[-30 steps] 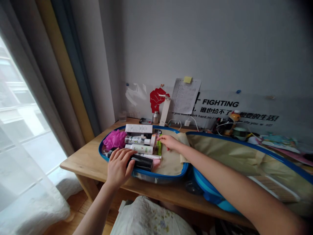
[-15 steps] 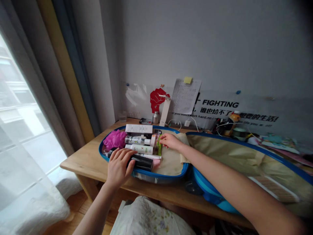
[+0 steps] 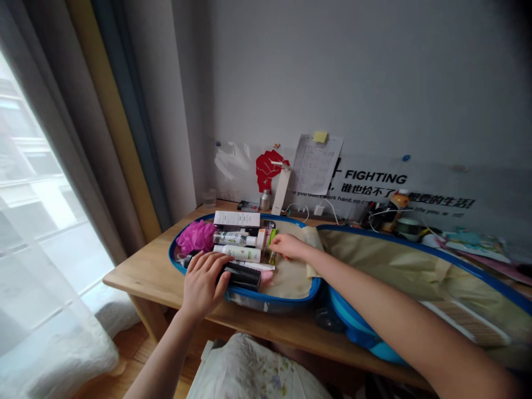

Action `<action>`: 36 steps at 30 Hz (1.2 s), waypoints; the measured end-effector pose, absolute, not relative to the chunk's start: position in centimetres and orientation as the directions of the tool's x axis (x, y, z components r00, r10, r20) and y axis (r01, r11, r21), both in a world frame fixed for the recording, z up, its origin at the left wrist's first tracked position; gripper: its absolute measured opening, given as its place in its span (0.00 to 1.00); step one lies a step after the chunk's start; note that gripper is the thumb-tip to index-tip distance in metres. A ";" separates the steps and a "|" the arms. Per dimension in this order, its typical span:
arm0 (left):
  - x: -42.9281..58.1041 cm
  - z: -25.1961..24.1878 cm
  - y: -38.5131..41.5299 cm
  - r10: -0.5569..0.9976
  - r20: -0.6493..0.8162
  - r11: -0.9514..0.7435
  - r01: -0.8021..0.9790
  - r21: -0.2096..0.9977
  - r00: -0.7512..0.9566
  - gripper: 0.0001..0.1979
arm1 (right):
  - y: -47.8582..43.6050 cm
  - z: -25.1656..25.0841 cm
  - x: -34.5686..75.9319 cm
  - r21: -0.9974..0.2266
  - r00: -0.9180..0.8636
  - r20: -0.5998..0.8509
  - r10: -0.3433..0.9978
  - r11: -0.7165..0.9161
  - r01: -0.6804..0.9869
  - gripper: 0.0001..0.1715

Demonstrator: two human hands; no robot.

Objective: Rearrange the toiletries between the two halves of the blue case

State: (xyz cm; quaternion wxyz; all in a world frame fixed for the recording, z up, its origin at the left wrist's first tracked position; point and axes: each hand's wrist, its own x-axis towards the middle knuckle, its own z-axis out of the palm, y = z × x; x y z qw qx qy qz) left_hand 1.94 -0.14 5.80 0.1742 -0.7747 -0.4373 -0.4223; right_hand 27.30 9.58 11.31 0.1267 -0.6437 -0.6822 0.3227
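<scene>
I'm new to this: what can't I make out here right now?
Head view: part of the black cylindrical bottle, covered by the left grip.
Head view: whether the right grip holds the slim bright-green item; the grip itself hides any contact.
Head view: the writing on the white rectangular paper sheet, too small and blurred.
Head view: the far end of the beige-lined, blue-rimmed case half, cut off by the right edge.

A black cylindrical bottle (image 3: 245, 276) and slim green item (image 3: 272, 236) lie in the blue-rimmed case (image 3: 291, 280).

Daylight enters past grey, yellow and blue curtains (image 3: 100, 111) beside a grey wall (image 3: 353, 72) and wooden desk (image 3: 143, 260).
</scene>
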 end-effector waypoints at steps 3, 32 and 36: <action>1.9 5.9 -0.2 0.522 0.811 -0.560 0.823 0.093 0.264 0.18 | 9.5 11.3 27.1 -0.577 -0.152 -0.277 0.949 -0.038 0.816 0.15; 2.0 5.9 -0.3 0.555 0.794 -0.546 0.829 0.121 0.250 0.19 | 9.4 11.6 27.4 -0.502 -0.236 -0.090 0.968 0.161 0.850 0.12; 2.1 5.9 -0.3 0.548 0.798 -0.544 0.831 0.113 0.250 0.19 | 9.2 12.3 27.3 -0.454 -0.263 0.019 0.965 0.242 0.857 0.14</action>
